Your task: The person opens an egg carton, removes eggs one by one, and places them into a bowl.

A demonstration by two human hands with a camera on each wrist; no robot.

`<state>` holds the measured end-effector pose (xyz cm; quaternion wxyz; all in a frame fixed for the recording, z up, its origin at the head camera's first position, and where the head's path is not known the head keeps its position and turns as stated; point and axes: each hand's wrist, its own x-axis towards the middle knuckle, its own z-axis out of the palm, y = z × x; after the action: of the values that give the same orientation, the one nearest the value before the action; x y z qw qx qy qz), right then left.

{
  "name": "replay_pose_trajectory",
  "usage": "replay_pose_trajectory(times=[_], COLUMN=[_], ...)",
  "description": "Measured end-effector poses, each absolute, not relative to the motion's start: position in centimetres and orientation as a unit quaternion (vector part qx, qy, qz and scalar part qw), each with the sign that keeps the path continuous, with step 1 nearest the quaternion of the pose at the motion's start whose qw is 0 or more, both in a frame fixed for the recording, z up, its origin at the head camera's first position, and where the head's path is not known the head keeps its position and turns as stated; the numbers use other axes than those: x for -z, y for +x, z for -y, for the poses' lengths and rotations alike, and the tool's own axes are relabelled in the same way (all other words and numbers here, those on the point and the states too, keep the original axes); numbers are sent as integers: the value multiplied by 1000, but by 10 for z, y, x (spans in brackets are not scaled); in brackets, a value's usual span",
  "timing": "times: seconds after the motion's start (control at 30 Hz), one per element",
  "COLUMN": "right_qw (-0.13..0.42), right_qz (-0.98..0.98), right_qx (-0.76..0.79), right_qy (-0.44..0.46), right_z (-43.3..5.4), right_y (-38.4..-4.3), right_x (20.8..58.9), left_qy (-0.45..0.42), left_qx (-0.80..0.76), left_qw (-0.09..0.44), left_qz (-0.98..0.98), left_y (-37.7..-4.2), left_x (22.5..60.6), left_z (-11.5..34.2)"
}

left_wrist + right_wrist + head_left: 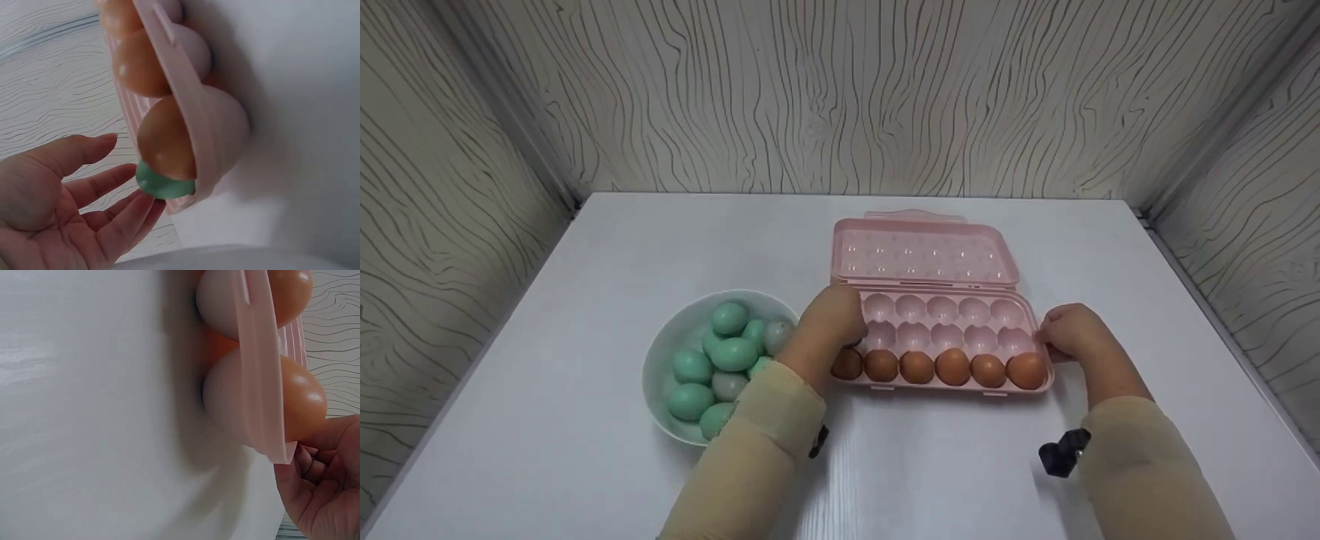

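A pink egg carton point(943, 309) lies with its lid point(926, 253) folded back. Several brown eggs point(916, 367) fill the row nearest me. My left hand point(832, 315) reaches over the carton's left end. In the left wrist view a green egg point(159, 184) sits in the carton behind the end brown egg point(166, 138). Fingertips of that hand are right at the green egg, while the thumb stands away from it. From the head view, the left hand hides this egg. My right hand point(1072, 330) pinches the rim at the carton's right end.
To the left, a white bowl point(654, 390) holds green and greyish eggs, partly covered by my left forearm. All of this stands on a white table point(585, 300), with patterned panels point(810, 97) behind and on both sides.
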<state>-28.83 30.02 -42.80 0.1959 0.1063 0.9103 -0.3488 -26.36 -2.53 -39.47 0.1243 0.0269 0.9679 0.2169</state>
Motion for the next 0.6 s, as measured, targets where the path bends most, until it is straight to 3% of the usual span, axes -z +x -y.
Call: replay_pose_trajectory(times=[0.4,0.6], right_qw=[188,185], right_qz=[-914,-912], right_qx=[347,352], right_qy=[97,99], right_z=[-301,-300], right_y=[-288,-287], right_x=[428,428], left_qy=[-33,-42], left_qx=[-211,-191], left_qw=[157,139], left_qz=[-964,-971], left_y=[-262,-263], left_x=[408,413], left_z=[13,8])
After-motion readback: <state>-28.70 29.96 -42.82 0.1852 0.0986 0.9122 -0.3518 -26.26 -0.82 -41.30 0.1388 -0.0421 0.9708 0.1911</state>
